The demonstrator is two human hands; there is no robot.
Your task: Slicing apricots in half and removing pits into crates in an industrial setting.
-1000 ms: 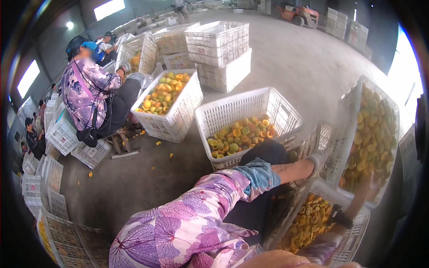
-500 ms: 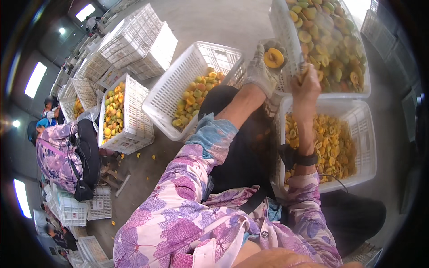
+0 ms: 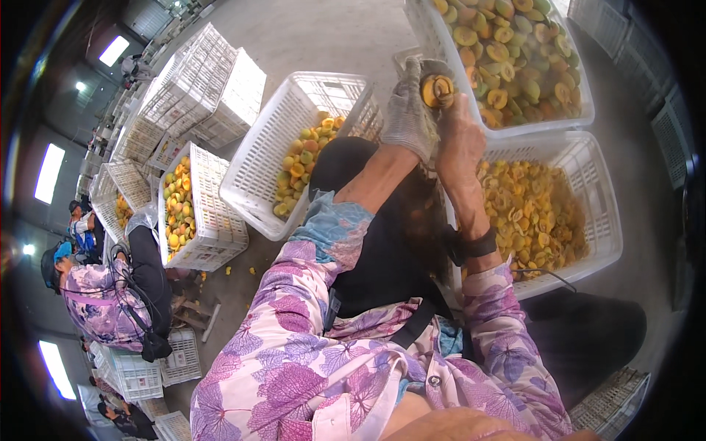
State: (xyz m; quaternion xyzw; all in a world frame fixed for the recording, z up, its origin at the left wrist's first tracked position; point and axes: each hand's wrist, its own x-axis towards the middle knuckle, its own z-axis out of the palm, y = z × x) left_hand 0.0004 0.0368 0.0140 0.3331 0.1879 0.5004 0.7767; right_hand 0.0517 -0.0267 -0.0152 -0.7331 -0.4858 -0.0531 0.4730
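L hand (image 3: 407, 110), in a pale, soiled glove, grips a halved fruit (image 3: 437, 91), fingers wrapped round it, orange cut face up twd the camera. R hand (image 3: 460, 140), bare, is right beside it, fingers curled in at the fruit's lower R edge; can't tell if they're pinching anything, tips hidden. Fruit's held in the air, just L of the upper crate (image 3: 544, 128), which is piled w/ green-yellow halves. Black wristband (image 3: 478, 246) on R wrist. Below that crate, nr R forearm, is the lower crate (image 3: 596, 184), w/ lots of orange cut pcs. L of the knees: a white crate (image 3: 254, 158), part-full of halves. Further L, a co-worker (image 3: 107, 309) in a purple floral top sits nr another fruit-filled crate (image 3: 213, 198); stacked crates (image 3: 198, 81) behind.
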